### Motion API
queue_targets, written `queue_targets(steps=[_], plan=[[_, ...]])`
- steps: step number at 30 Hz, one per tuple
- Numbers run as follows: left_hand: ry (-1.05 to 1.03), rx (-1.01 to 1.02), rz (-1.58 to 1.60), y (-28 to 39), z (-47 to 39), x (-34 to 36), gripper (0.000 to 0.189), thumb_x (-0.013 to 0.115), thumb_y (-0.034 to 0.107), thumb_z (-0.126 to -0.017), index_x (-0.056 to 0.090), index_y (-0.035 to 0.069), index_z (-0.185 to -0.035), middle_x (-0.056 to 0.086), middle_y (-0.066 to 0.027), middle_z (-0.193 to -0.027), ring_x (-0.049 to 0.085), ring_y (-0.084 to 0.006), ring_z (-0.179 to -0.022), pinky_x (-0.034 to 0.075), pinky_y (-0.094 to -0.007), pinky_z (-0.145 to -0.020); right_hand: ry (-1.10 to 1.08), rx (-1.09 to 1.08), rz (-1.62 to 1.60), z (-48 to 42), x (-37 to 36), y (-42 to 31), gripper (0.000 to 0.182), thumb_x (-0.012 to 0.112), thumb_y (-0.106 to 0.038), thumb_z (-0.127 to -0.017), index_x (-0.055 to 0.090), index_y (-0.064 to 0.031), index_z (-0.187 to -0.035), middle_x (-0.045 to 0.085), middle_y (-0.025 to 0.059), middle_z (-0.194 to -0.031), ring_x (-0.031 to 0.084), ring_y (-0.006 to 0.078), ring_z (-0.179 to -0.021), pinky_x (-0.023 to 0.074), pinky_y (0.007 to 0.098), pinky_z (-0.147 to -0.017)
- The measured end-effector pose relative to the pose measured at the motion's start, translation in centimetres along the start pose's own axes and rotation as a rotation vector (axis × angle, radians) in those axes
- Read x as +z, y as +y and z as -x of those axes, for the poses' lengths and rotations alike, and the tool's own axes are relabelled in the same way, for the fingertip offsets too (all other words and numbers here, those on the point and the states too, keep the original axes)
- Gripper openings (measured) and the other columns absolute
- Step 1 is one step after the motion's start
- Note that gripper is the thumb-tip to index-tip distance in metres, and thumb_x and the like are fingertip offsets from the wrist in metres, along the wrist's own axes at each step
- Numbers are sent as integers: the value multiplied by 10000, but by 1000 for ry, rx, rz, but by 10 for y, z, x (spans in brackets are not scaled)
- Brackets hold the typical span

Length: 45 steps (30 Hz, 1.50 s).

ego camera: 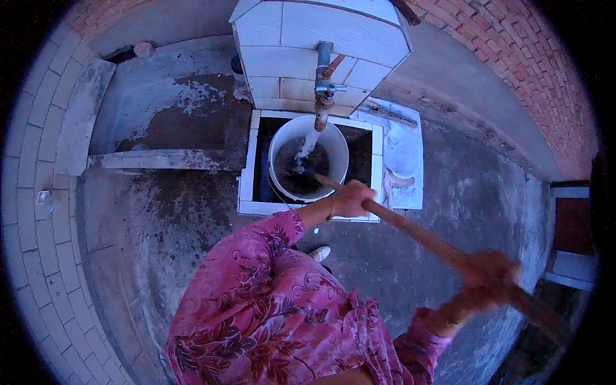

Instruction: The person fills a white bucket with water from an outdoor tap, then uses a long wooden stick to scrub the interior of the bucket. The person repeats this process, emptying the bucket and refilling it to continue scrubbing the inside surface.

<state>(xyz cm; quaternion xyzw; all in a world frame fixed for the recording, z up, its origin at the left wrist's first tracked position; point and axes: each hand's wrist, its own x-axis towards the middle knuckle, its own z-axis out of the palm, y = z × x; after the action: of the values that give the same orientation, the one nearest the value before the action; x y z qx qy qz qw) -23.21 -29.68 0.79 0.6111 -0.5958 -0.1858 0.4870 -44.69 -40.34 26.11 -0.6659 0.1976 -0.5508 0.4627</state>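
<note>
My left hand (pixel 353 198) grips a long wooden pole (pixel 416 230) near its lower end, just beyond the front rim of a white bucket (pixel 338 147). Farther up the same pole, my right hand (pixel 491 275) is closed around it, blurred. The pole slants down into the bucket, where its tip is lost in the dark contents. From a rusty metal tap (pixel 324 98), a stream of water (pixel 308 144) runs into the bucket. What sits at the pole's hidden end I cannot tell.
The bucket stands inside a white-tiled sink surround (pixel 378 168) below a tiled pillar (pixel 264 62). A pale basin-like object (pixel 402 153) lies on the ledge to the right. Left is a wet concrete trough (pixel 161 159); brick walls (pixel 510 53) enclose the yard.
</note>
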Motion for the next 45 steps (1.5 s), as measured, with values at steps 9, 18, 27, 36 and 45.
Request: queue_targets(steps=[9,18,27,36,45], plan=[[577,-401,-189,-113,60,79,292,734,158,-537,499,97,-699,504,-81,-697,516,-278,-673,391,-361,-606,-449,194,-393,49,97,49,293,659,-215,-750,393,-92,-740,448,38,-631,466,181,-565,428,340,-523],[21,-70,138,78,-27,-11,334,746,204,-580,498,74,-762,574,-89,-648,571,-300,-597,418,-404,-549,-87,-231,-231,-36,-57,-82,353,421,-317,-836,470,-67,-1081,514,115,-954,508,276,-855,434,452,-732],[-165,207,126,124,-51,-49,285,710,167,-578,500,74,-747,572,-94,-637,586,-310,-630,421,-400,-532,438,-562,179,-67,-107,-117,538,340,-405,-811,441,56,-1071,450,260,-1112,450,349,-1048,393,454,-853],[395,-345,-66,-85,53,58,209,698,129,-527,524,78,-632,538,-84,-673,541,-282,-727,403,-393,-652,-386,202,-454,46,78,75,267,658,-220,-760,429,-96,-700,448,19,-610,460,161,-521,419,325,-504],[123,-241,-101,-44,26,36,292,758,203,-540,514,70,-629,537,-100,-634,544,-285,-674,412,-382,-596,-393,188,-345,8,38,1,260,663,-272,-726,464,-107,-756,470,22,-653,486,191,-563,414,347,-522]])
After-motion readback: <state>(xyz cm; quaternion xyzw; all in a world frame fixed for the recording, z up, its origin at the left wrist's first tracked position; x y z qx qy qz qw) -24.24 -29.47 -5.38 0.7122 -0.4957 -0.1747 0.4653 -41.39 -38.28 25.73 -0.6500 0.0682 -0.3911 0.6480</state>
